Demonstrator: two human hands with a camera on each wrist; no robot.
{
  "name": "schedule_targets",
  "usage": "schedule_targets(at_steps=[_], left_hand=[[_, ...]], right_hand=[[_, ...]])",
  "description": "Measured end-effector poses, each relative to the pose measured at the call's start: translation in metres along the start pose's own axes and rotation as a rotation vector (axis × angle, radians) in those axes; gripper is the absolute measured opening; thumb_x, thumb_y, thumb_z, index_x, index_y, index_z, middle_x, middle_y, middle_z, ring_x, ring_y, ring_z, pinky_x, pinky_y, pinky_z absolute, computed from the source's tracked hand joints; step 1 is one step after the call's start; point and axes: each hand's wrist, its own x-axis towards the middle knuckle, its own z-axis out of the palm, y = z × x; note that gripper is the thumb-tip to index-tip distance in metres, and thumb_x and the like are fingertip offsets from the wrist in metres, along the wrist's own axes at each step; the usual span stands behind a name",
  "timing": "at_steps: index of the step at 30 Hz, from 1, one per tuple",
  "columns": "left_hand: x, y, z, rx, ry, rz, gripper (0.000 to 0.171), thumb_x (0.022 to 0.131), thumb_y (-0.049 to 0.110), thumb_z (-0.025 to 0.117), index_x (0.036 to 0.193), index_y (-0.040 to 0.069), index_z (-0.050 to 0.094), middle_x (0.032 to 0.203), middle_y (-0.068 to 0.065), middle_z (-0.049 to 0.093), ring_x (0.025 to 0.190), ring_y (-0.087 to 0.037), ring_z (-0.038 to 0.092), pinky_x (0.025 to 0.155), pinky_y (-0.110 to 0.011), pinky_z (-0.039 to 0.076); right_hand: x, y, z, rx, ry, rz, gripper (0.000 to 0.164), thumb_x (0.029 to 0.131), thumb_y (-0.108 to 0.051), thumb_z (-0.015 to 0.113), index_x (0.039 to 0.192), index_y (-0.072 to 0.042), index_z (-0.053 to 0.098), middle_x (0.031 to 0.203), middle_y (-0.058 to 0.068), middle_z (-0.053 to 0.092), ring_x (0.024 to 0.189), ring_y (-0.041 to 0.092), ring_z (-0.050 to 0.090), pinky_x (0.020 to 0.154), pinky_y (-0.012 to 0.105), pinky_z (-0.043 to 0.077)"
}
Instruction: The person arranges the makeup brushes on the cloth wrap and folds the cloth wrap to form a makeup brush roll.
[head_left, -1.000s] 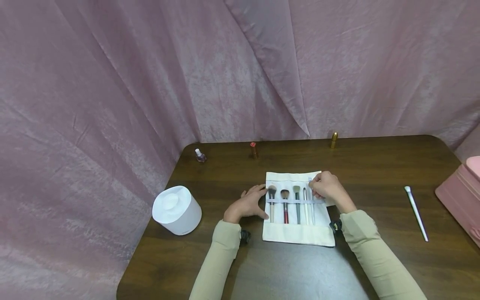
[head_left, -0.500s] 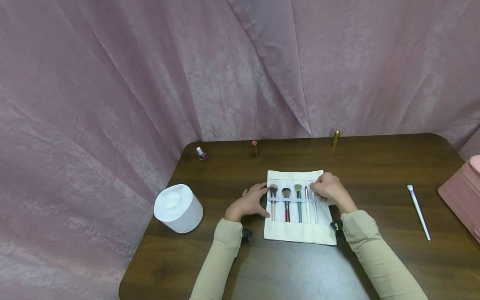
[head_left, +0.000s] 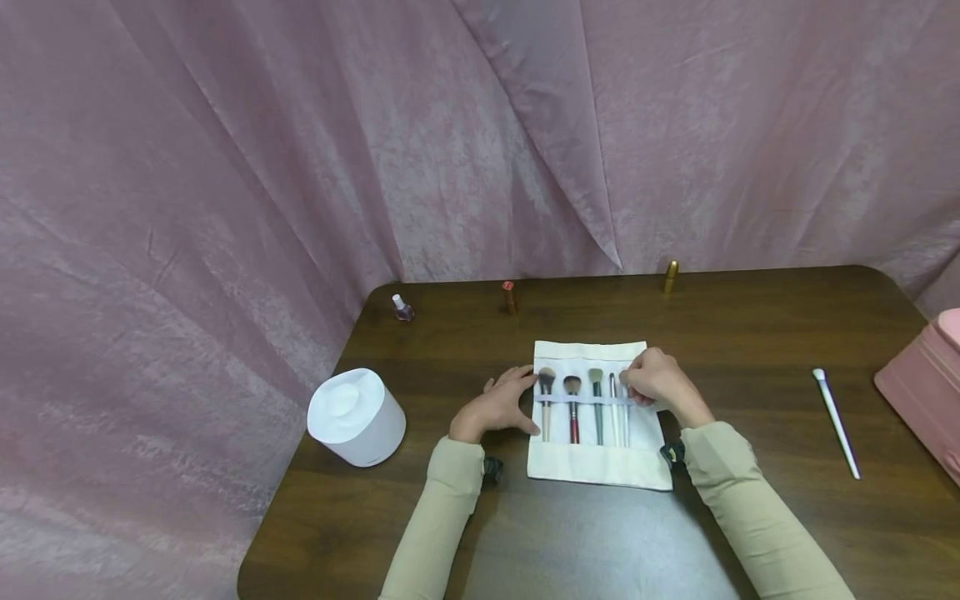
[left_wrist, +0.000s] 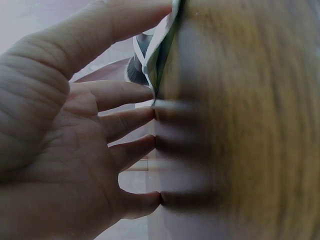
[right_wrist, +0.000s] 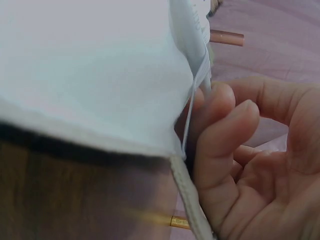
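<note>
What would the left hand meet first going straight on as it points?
Probably the brush roll, whose left edge the left hand seems to touch; the leftmost brush comes next, depth unclear.

Dark wood table (head_left: 757,329): nail polish bottle (head_left: 403,311) near far-left corner; red-topped lipstick (head_left: 510,299), gold tube (head_left: 670,278) along back edge. White canister (head_left: 363,425) left, pink case (head_left: 924,390) right. Velvet curtain (head_left: 480,158) behind.

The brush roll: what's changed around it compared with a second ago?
The right hand, pinching the rightmost brush in the brush roll, has edged slightly away from the roll's far edge; whether that brush slid too is unclear. Nothing was visibly picked up or let go. The left hand stays at the roll's left edge; the other brushes lie as before.
</note>
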Motion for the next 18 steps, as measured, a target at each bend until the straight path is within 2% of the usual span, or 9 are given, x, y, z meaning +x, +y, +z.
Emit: schedule_targets(at_steps=[7,15,18], left_hand=[[0.0,0.0,0.001,0.006,0.0,-0.006,0.09,0.081,0.026,0.088,0.155,0.008,0.04,0.166,-0.006,0.025,0.153,-0.028,0.015,0.119,-0.059,0.012],[0.001,0.0,0.0,0.011,0.003,-0.004,0.091,0.08,0.026,0.088,0.155,0.007,0.041,0.166,-0.006,0.025,0.153,-0.028,0.016,0.119,-0.06,0.013],[0.001,0.001,0.0,0.012,0.001,-0.004,0.091,0.08,0.026,0.088,0.155,0.007,0.041,0.166,-0.006,0.025,0.153,-0.028,0.016,0.119,-0.059,0.012]], right_hand=[[0.002,0.003,0.002,-0.037,-0.013,0.031,0.026,0.096,-0.011,0.059,0.075,0.002,0.067,0.06,0.005,0.056,0.05,0.013,0.05,0.048,0.026,0.044],[-0.001,0.005,-0.003,-0.116,0.008,-0.043,0.034,0.091,-0.011,0.059,0.058,-0.005,0.063,0.049,-0.001,0.047,0.045,0.012,0.046,0.045,0.025,0.038],[-0.005,0.001,-0.008,-0.138,0.019,-0.07,0.039,0.093,-0.015,0.059,0.056,-0.004,0.061,0.048,-0.002,0.046,0.046,0.012,0.045,0.048,0.027,0.038]])
